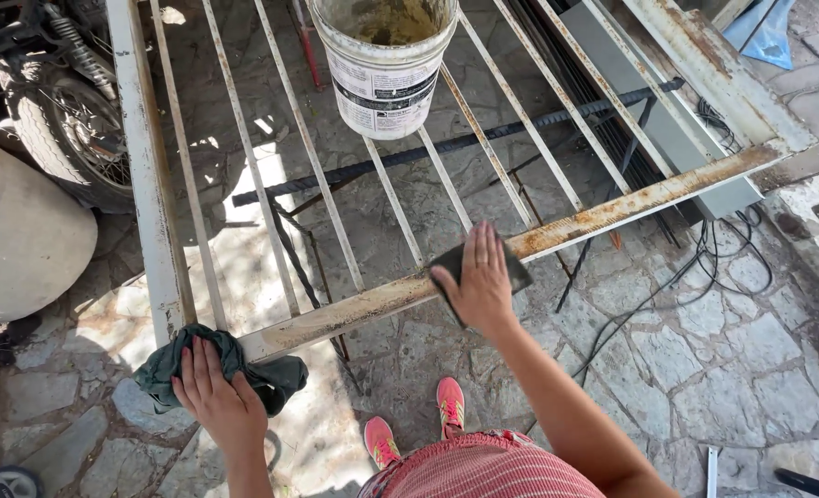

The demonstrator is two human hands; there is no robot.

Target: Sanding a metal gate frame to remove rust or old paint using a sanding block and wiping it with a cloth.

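Big rusty white-painted metal gate frame [612, 207] lies flat, raised off the stone-paved floor [732, 350] on dark ribbed steel rebar [483, 136]; looks heavy & rigid, flaking paint w/ rough rust, so prob. scratchy edges — best gripped on the thick outer rails, not the thin bars. White plastic bucket [386, 74] w/ murky yellowish liquid stands on the bars at the far side; likely heavy, could slop or tip if the frame gets jolted. Old motorbike wheel [68, 138] & a pale rounded object [13, 240] crowd the left side; black cables [704, 249] trail over the floor on the right, a trip risk. Dark green soft cloth [271, 378], limp & light, bunched at the near-left corner of the frame under the left hand [216, 397], which lies fingers spread, pressing down, not closed round it. Small dark abrasive sheet [518, 274], thin & flexible, sits on the near rail approx. mid-span, pinned flat by the right hand [478, 281], palm down, fingers straight — held by pressure only.
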